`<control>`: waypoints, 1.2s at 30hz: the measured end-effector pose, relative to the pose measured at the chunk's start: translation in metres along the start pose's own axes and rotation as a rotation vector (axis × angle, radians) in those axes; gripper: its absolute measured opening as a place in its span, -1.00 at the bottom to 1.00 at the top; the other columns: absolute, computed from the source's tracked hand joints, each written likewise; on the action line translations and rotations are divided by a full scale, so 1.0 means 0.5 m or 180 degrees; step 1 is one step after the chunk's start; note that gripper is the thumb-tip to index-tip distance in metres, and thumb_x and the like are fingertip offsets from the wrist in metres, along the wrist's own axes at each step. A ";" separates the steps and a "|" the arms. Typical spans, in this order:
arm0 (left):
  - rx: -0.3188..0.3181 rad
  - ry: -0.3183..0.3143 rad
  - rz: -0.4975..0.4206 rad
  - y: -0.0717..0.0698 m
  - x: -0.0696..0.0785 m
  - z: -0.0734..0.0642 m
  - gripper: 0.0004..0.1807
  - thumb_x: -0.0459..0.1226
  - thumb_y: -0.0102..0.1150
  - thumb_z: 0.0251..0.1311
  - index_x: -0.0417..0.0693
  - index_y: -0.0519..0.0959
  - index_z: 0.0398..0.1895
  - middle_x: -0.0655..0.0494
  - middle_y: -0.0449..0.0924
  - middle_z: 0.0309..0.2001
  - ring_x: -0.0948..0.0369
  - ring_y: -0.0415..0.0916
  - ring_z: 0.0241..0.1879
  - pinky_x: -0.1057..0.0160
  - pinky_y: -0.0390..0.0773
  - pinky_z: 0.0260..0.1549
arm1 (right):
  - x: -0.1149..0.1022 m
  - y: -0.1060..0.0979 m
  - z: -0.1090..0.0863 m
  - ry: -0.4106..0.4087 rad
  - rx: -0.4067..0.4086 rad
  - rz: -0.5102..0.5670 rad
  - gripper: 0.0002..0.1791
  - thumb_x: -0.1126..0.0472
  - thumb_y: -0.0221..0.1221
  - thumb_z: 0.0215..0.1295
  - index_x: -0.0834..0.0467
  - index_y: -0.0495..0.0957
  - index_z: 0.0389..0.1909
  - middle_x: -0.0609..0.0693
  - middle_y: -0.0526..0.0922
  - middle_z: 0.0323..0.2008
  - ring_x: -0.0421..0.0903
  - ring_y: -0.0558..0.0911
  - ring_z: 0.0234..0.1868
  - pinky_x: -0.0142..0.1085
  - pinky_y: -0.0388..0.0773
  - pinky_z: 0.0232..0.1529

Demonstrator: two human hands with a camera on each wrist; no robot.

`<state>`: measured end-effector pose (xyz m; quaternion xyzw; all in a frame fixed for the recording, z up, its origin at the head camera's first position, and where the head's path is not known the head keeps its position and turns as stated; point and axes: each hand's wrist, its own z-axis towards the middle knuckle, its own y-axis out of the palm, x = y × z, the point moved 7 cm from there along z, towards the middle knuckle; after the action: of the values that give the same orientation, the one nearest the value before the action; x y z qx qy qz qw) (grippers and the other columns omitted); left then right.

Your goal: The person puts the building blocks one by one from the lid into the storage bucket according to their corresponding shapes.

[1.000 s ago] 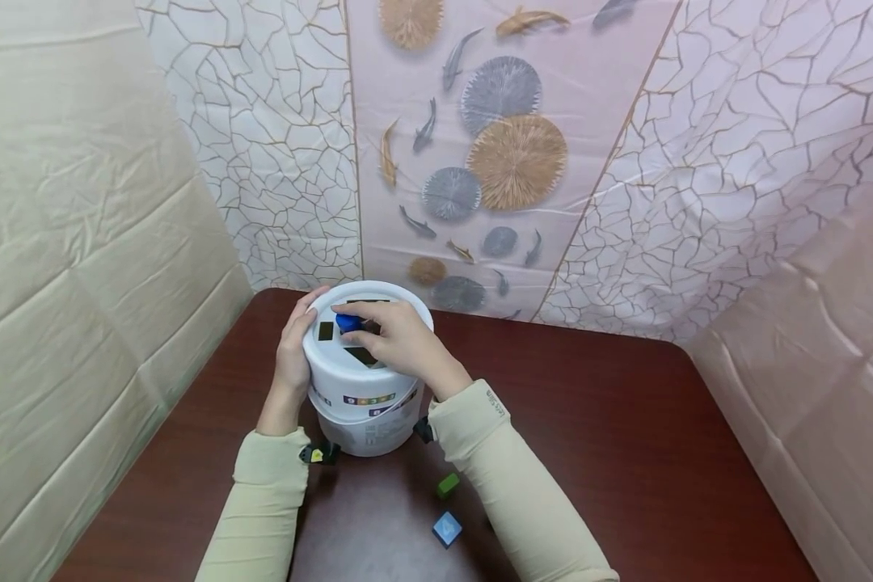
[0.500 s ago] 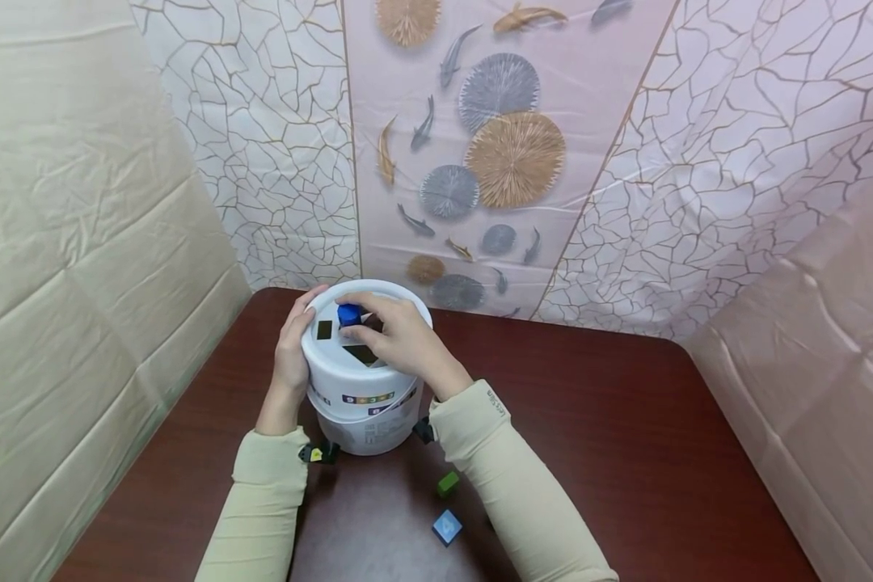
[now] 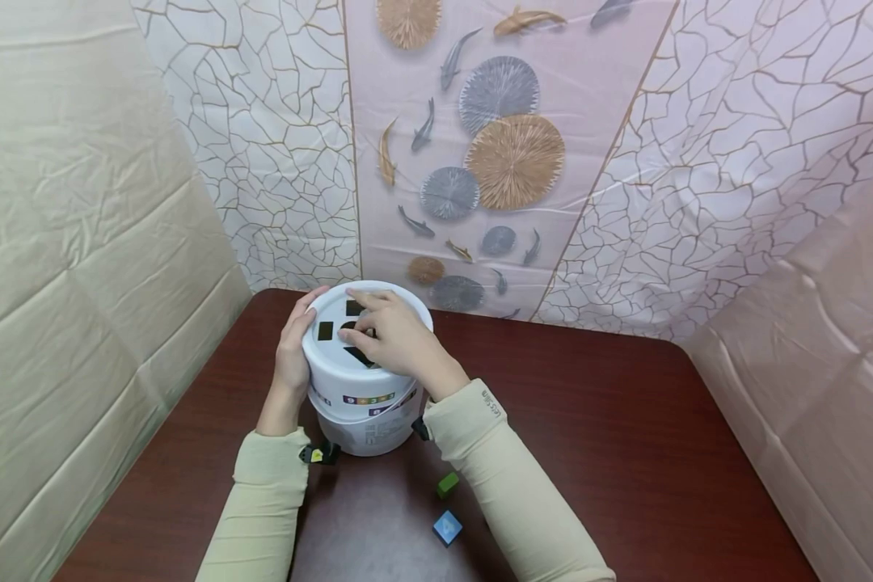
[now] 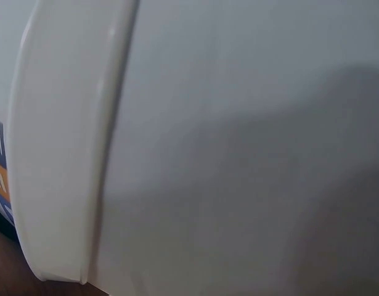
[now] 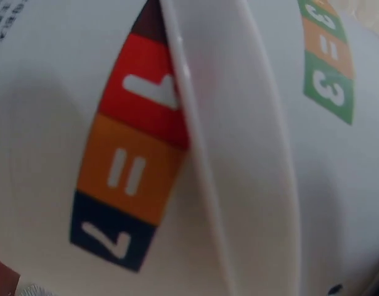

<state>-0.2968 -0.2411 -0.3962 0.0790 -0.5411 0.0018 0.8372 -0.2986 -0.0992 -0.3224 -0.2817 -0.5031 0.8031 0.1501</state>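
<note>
Across the top of the head view hangs a cloth backdrop (image 3: 516, 162) printed with fish, discs and a crackle pattern. The dark red-brown table (image 3: 596, 436) fills the lower part of the frame. Left of centre on it stands an upright white bucket (image 3: 367, 386), its lid (image 3: 332, 351) cut with dark openings. Of the hands, the right hand (image 3: 400, 339) is over the lid, holding nothing visible, thumb and index finger spread apart; the left hand (image 3: 294, 343) rests against the bucket's left side, fingers along the rim. In the right wrist view, the bucket's wall bears a coloured number strip (image 5: 132, 148) reading 1 = 7. At bottom centre of the head view, near the right sleeve (image 3: 516, 485), lies a light-blue block (image 3: 447, 528) with a pale mark on top. Just above it is a smaller green block (image 3: 447, 485), apart from the bucket.
</note>
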 end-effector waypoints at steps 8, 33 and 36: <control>0.0004 0.0018 0.0017 0.004 -0.001 0.000 -0.47 -0.11 -0.37 0.53 0.03 0.33 0.46 0.06 0.34 0.38 0.12 0.31 0.32 0.22 0.29 0.27 | 0.005 -0.003 -0.020 -0.0012 0.0243 -0.0035 -0.59 -0.13 0.01 0.52 -0.03 0.77 -0.04 -0.14 0.61 0.21 -0.12 0.47 0.31 -0.25 0.34 0.31; 0.0105 0.0024 0.0059 -0.002 -0.005 0.001 -0.47 -0.08 -0.34 0.51 0.04 0.37 0.44 0.05 0.38 0.35 0.12 0.32 0.30 0.17 0.26 0.27 | -0.004 0.002 -0.136 -0.0614 0.1420 -0.0497 -0.51 0.10 -0.22 0.55 0.13 0.57 0.26 -0.08 0.56 0.28 -0.07 0.47 0.33 -0.10 0.29 0.36; 0.0115 0.0024 0.0086 -0.002 -0.006 0.001 -0.47 -0.08 -0.34 0.51 0.04 0.36 0.44 0.05 0.36 0.36 0.13 0.30 0.32 0.16 0.23 0.29 | -0.004 0.000 -0.146 -0.0672 0.1514 -0.0375 -0.53 0.14 -0.19 0.53 0.16 0.57 0.24 -0.03 0.57 0.26 -0.03 0.48 0.31 -0.08 0.29 0.36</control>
<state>-0.2983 -0.2417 -0.3986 0.0867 -0.5388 0.0233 0.8376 -0.2529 -0.0474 -0.3462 -0.1235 -0.3287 0.9136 0.2052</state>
